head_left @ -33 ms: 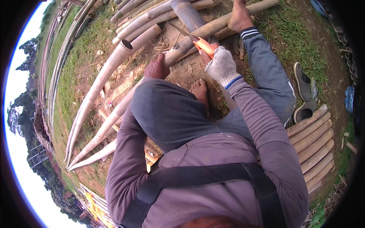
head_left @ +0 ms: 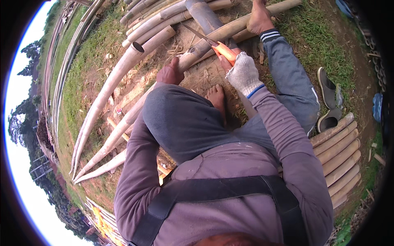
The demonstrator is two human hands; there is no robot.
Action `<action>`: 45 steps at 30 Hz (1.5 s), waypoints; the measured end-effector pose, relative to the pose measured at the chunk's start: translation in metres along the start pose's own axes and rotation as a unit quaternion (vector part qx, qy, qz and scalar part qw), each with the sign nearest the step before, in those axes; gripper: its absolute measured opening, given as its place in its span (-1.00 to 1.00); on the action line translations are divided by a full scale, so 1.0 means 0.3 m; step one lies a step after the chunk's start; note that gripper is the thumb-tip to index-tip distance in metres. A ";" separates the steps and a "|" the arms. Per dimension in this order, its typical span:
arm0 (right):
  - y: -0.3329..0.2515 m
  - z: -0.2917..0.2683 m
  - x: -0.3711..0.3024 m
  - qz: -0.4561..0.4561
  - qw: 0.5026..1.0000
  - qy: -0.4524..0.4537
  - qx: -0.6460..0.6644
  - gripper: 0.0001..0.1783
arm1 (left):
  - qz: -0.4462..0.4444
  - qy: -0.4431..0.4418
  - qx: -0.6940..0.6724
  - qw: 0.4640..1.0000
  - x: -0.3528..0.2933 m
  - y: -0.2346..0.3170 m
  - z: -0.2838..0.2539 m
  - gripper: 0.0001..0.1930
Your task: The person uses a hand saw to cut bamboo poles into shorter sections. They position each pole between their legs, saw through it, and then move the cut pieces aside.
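Observation:
My bare left hand (head_left: 170,73) is wrapped round a long bamboo pole (head_left: 196,55) that slants from the lower left up to the far right. In a white knit glove with a blue cuff, my right hand (head_left: 243,70) grips the orange handle (head_left: 224,51) of a hand saw. Its dark blade (head_left: 195,32) lies across the pole, just beyond my left hand. A thicker grey bamboo piece (head_left: 203,16) crosses beneath the pole. My bare right foot (head_left: 259,18) rests on the pole's far part, and my other foot (head_left: 216,97) is on the dirt.
Left of me lies a thick bamboo pole (head_left: 119,67) with a hollow cut end. More poles (head_left: 160,20) are stacked ahead. At the right are a row of cut bamboo lengths (head_left: 338,156) and a pair of dark shoes (head_left: 327,88). Wood chips (head_left: 133,94) litter the ground.
My right hand and the saw have shifted slightly back toward me and to the right. My left hand stays on the pole.

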State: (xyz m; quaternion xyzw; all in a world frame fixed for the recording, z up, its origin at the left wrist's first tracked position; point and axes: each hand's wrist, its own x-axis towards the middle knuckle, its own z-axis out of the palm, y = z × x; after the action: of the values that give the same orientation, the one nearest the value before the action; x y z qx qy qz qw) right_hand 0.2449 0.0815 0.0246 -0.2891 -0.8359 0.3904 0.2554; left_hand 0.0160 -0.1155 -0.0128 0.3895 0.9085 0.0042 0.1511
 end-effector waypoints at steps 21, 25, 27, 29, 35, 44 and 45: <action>-0.015 0.007 -0.028 -0.031 0.995 0.014 -0.090 -0.64 | -0.012 -0.001 -0.024 1.000 0.039 -0.020 -0.004 -0.54; -0.005 -0.046 -0.088 -0.016 1.000 -0.001 0.016 -0.66 | -0.025 -0.022 -0.005 0.999 0.029 -0.025 -0.029 -0.54; 0.054 -0.041 -0.158 -0.057 0.988 0.047 0.135 -0.63 | -0.010 0.003 -0.011 1.000 0.048 -0.059 -0.020 -0.53; 0.025 -0.006 -0.103 -0.002 1.000 -0.015 -0.011 -0.60 | -0.015 0.003 -0.022 1.000 0.032 -0.034 -0.022 -0.53; 0.052 0.007 -0.195 -0.004 0.999 -0.035 -0.032 -0.62 | -0.042 0.022 -0.057 0.997 -0.006 -0.127 -0.056 -0.42; 0.017 -0.011 -0.322 -0.174 0.916 -0.282 -0.226 -0.32 | 0.012 0.074 -0.122 0.990 -0.073 -0.116 -0.139 -0.33; -0.009 -0.030 -0.310 -0.178 0.922 -0.283 -0.195 -0.26 | 0.024 0.081 -0.115 0.990 -0.065 -0.101 -0.175 -0.32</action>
State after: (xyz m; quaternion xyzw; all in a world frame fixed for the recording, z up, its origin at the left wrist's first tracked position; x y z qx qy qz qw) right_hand 0.3153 0.0211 0.0131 -0.0573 -0.9706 0.2335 0.0121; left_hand -0.0074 -0.1445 0.0389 0.3893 0.9018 0.1437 0.1206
